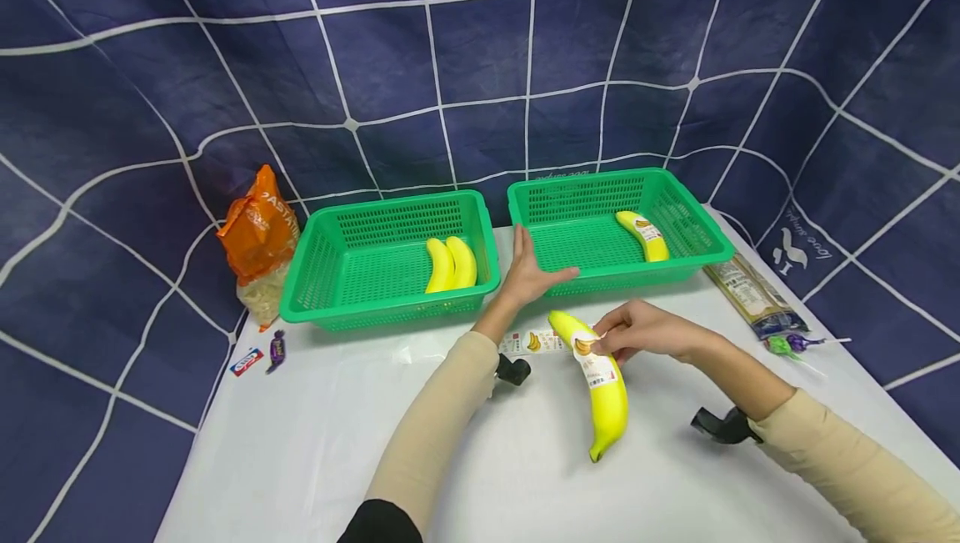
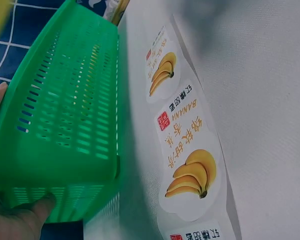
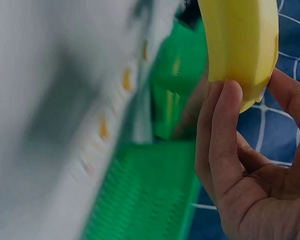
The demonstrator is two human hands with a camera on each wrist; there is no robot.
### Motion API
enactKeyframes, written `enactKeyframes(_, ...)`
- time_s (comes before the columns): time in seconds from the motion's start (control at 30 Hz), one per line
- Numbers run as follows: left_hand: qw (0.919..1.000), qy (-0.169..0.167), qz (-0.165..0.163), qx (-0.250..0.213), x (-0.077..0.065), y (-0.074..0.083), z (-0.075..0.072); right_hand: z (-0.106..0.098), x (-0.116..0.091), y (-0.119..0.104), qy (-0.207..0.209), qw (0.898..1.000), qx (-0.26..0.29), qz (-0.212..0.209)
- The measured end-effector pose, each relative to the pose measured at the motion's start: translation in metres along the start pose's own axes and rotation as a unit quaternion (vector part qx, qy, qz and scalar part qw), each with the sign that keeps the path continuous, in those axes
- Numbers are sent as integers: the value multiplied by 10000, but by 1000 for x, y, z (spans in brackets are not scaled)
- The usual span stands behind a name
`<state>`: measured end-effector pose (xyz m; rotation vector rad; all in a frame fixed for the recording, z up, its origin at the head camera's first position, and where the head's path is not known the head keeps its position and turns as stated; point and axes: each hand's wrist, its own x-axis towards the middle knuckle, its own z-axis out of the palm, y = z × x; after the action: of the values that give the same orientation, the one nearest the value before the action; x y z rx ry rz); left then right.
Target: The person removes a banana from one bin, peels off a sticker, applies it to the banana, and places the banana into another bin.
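Note:
My right hand (image 1: 648, 330) pinches a yellow banana (image 1: 609, 409) above the table, and a white printed label (image 1: 597, 368) sits on its peel. In the right wrist view the fingertips (image 3: 227, 95) press against the banana (image 3: 242, 45). My left hand (image 1: 528, 280), fingers extended and thumb spread, is at the near left corner of the right green basket (image 1: 622, 280); contact with the rim is unclear. Below it a strip of banana labels (image 2: 190, 165) lies on the table. One labelled banana (image 1: 642, 236) lies in the right basket.
The left green basket (image 1: 390, 309) holds two bananas without visible labels (image 1: 452, 265). An orange pasta bag (image 1: 258, 226) and small wrapped sweets (image 1: 277, 351) are at the left. A long clear food packet (image 1: 753, 293) and lollipops (image 1: 795, 344) lie at the right. Dark cloth hangs behind.

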<state>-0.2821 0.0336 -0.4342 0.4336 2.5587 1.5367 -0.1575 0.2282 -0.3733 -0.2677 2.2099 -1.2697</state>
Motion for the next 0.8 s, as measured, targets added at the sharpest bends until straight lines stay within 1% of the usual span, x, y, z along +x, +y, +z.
enactKeyframes(0.1,9999,30,-28,125,0,0,1,-24,-9,-17,170,9995,-250,0)
enactKeyframes(0.2,9998,44,-51,184,0,0,1,-50,-12,-35,483,9975,-520,31)
enactKeyframes(0.27,9998,50,-68,171,0,1,1,-66,-10,-47,745,9948,-697,73)
enactKeyframes(0.43,10000,35,-71,-7,1,1,1,-102,-1,-73,1458,9852,-892,125)
enactKeyframes(0.5,10000,33,-49,-43,3,1,0,-116,6,-81,1627,9822,-932,120)
enactKeyframes(0.6,10000,16,-28,-75,4,0,0,-136,17,-91,1678,9797,-1084,167)
enactKeyframes(0.7,9999,5,-22,-101,4,-1,0,-157,33,-97,1564,9795,-1247,249)
enactKeyframes(0.8,9999,-22,-37,-132,3,-2,1,-175,48,-97,1411,9795,-1388,382)
